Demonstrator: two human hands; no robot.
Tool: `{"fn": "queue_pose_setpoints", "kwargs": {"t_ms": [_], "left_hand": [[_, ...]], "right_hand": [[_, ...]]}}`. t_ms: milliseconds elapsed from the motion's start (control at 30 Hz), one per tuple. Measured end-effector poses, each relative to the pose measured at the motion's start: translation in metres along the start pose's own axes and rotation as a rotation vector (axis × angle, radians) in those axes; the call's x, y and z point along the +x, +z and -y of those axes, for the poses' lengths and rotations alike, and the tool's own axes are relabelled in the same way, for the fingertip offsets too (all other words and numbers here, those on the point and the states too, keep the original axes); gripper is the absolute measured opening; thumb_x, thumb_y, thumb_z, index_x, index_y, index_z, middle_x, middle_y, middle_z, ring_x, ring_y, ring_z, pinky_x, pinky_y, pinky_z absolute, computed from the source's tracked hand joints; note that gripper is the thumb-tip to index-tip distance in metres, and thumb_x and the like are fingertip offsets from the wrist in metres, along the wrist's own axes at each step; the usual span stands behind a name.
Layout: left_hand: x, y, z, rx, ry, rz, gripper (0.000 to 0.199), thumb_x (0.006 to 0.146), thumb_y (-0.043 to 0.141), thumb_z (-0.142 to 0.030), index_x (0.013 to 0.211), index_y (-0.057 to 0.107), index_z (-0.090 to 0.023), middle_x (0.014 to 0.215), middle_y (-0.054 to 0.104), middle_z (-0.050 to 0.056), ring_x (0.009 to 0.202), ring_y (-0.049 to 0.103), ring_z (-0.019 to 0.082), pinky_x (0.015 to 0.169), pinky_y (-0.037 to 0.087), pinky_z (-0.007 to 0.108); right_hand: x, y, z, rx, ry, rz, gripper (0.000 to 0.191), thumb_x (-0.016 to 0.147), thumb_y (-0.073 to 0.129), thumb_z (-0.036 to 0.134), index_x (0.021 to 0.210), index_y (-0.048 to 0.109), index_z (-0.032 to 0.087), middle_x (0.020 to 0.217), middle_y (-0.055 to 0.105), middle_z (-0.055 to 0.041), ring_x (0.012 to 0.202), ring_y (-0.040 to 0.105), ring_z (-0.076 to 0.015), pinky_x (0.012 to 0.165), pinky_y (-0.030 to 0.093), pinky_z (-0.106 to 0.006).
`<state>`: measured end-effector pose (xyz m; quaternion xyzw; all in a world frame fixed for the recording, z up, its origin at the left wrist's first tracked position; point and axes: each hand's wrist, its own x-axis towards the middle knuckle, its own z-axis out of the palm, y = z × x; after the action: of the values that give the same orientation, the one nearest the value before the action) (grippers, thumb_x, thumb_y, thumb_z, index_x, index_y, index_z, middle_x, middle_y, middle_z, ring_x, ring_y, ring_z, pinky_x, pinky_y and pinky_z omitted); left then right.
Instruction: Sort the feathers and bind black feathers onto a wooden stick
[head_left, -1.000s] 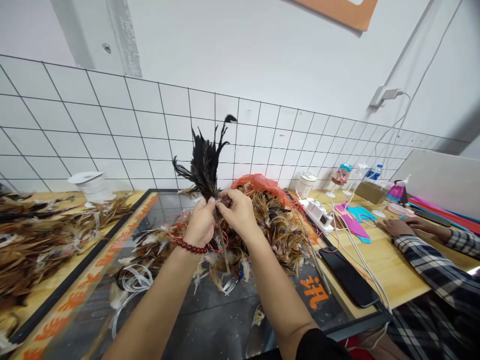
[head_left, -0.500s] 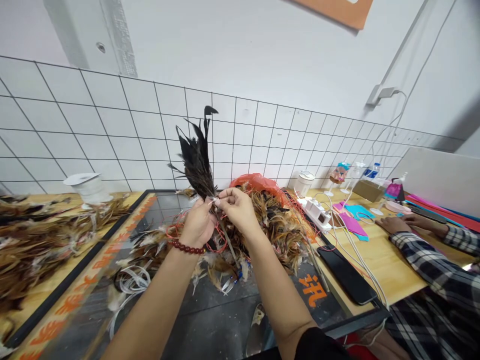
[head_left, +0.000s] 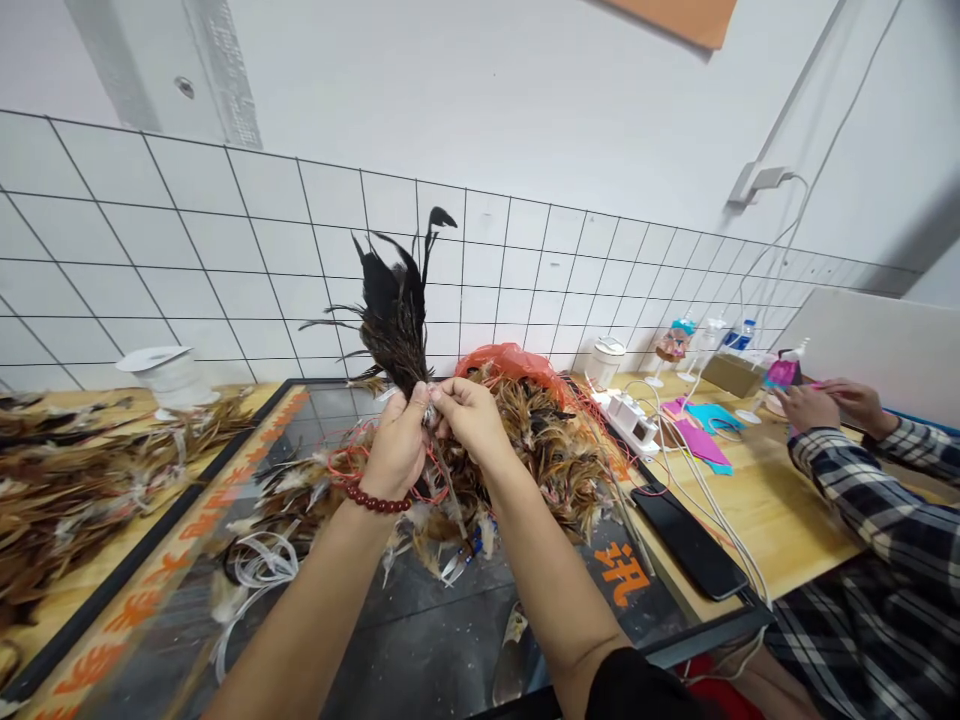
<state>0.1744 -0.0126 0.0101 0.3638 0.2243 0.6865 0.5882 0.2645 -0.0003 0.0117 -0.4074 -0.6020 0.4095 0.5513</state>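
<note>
A bundle of black feathers (head_left: 394, 310) stands upright in front of me, fanned out at its top with one curled tip above the rest. My left hand (head_left: 397, 440), with a dark red bead bracelet at the wrist, is closed around the bundle's base. A thin brown stick (head_left: 450, 490) runs down from the bundle, below the hands. The fingers of my right hand (head_left: 469, 415) pinch at the same base, where something whitish shows, too small to name. Behind and below the hands lies a pile of brown feathers (head_left: 551, 450), partly covered by my right hand.
Brown feathers (head_left: 75, 480) cover the left table beside a white spool (head_left: 166, 375). White strip coils (head_left: 259, 560), small scissors (head_left: 456, 568) and a red plastic bag (head_left: 510, 362) are near. Right: a phone (head_left: 690, 540), a power strip (head_left: 634, 422), cables and a co-worker's hands (head_left: 814, 405).
The feather bundle has turned slightly, its curled tip shifting right. Both my hands stay at its base, the right fingers pinching closer. The co-worker's hands have lifted off the table, holding something pink.
</note>
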Motion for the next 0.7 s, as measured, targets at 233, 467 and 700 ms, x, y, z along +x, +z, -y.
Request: {"fn": "queue_pose_setpoints", "kwargs": {"t_ms": [233, 467, 700], "left_hand": [[0.004, -0.002, 0.001, 0.011, 0.063, -0.094, 0.017, 0.083, 0.072, -0.026, 0.077, 0.064, -0.012, 0.075, 0.067, 0.004, 0.069, 0.062, 0.011, 0.065, 0.049, 0.020], [0.014, -0.012, -0.013, -0.176, -0.005, -0.068, 0.020, 0.089, 0.064, -0.018, 0.072, 0.058, -0.012, 0.061, 0.052, -0.001, 0.054, 0.050, 0.007, 0.055, 0.046, 0.017], [0.020, -0.024, -0.033, -0.204, 0.033, -0.080, 0.021, 0.089, 0.063, -0.019, 0.073, 0.052, -0.013, 0.068, 0.050, -0.001, 0.061, 0.053, 0.009, 0.060, 0.050, 0.022]], "right_hand": [[-0.008, 0.001, 0.004, -0.483, -0.115, -0.173, 0.024, 0.087, 0.058, 0.041, 0.073, 0.057, 0.022, 0.066, 0.066, 0.0026, 0.066, 0.062, -0.0133, 0.067, 0.046, -0.023], [-0.008, -0.010, 0.006, -0.507, -0.075, 0.034, 0.023, 0.090, 0.057, 0.042, 0.084, 0.060, 0.020, 0.080, 0.069, 0.0006, 0.076, 0.063, -0.0135, 0.071, 0.046, -0.024], [-0.005, -0.003, -0.001, -0.121, 0.219, 0.560, 0.020, 0.091, 0.056, 0.019, 0.071, 0.059, 0.015, 0.066, 0.066, 0.0009, 0.057, 0.063, -0.0093, 0.062, 0.051, -0.021]]}}
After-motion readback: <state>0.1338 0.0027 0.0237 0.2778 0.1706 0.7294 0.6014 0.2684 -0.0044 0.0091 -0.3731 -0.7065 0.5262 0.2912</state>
